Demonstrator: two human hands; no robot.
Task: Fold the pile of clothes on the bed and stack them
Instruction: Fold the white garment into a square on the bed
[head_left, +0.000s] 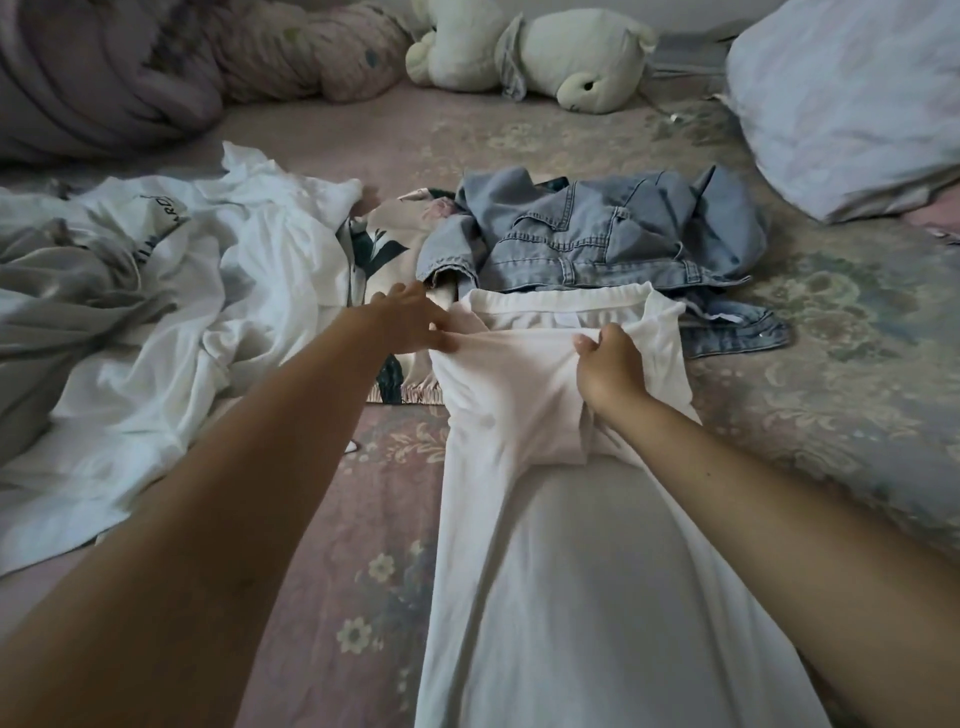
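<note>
A long white garment (561, 545) lies lengthwise on the bed, its waistband end far from me. My left hand (415, 319) pinches the left corner of its upper layer. My right hand (610, 366) grips the same layer's edge on the right, fingers curled over the cloth. A denim jacket (613, 234) lies crumpled just beyond the waistband. A floral-print piece (382, 249) sits left of the jacket. A heap of white clothes (208, 291) and grey cloth (57, 306) spreads at the left.
The bed has a floral pink sheet (363, 545). A white plush toy (550, 57) lies at the far end, a rolled quilt (156, 67) at the far left, and a white pillow (852, 98) at the far right.
</note>
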